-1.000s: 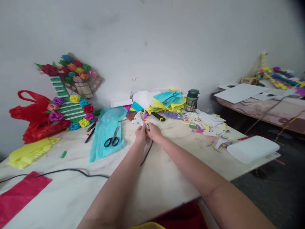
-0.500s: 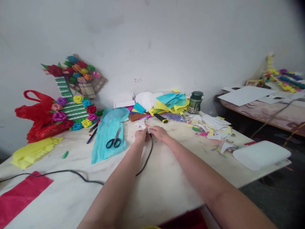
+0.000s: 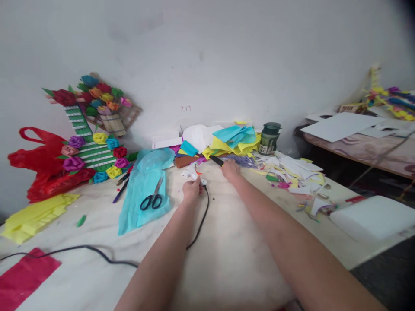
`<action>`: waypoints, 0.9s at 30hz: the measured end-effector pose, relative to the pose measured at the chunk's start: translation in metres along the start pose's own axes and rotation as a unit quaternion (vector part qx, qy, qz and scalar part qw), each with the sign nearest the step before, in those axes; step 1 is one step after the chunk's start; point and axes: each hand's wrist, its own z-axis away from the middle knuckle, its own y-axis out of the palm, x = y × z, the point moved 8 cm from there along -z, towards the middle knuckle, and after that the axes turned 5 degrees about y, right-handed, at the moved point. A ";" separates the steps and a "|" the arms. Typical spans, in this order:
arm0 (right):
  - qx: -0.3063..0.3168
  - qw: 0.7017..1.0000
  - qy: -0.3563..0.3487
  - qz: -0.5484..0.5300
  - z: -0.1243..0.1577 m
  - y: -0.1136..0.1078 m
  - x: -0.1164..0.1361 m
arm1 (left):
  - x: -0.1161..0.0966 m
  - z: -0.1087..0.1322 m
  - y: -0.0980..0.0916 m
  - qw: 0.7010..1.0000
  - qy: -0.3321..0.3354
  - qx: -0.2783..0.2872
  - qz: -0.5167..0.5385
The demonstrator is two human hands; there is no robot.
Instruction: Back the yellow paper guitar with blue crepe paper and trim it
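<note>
My left hand (image 3: 192, 190) is closed on the grip of a white glue gun (image 3: 191, 175) that lies on the table, its black cord (image 3: 197, 224) trailing back toward me. My right hand (image 3: 231, 169) is stretched out further back. Its fingers are curled over the yellow end of a black and yellow cutter (image 3: 215, 160), beside a heap of yellow and turquoise paper (image 3: 234, 138). Black scissors (image 3: 152, 199) lie on a turquoise sheet (image 3: 139, 194) to the left of my left hand.
A paper flower piece (image 3: 94, 129) leans on the wall beside a red plastic bag (image 3: 39, 164). A dark jar (image 3: 269, 138) and paper scraps (image 3: 292, 170) lie at the right, with a white foam block (image 3: 369, 216) near the table's edge. Yellow sheets (image 3: 35, 214) and a red sheet (image 3: 26, 276) are at the left.
My right hand left the glue gun and moved back and to the right onto the cutter. My left hand stayed on the glue gun. The view shifted slightly.
</note>
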 end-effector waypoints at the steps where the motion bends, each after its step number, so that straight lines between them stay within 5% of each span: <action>1: 0.001 1.000 0.001 -0.003 -0.001 0.000 -0.003 | -0.001 0.001 -0.001 1.000 -0.004 -0.003 -0.012; 13: 0.079 0.995 -0.051 0.046 -0.002 -0.012 -0.056 | 0.004 -0.009 0.000 0.999 0.022 -0.027 -0.003; 27: -0.009 0.996 -0.018 0.082 -0.008 -0.020 -0.049 | 0.003 -0.006 0.003 1.000 0.009 0.021 -0.011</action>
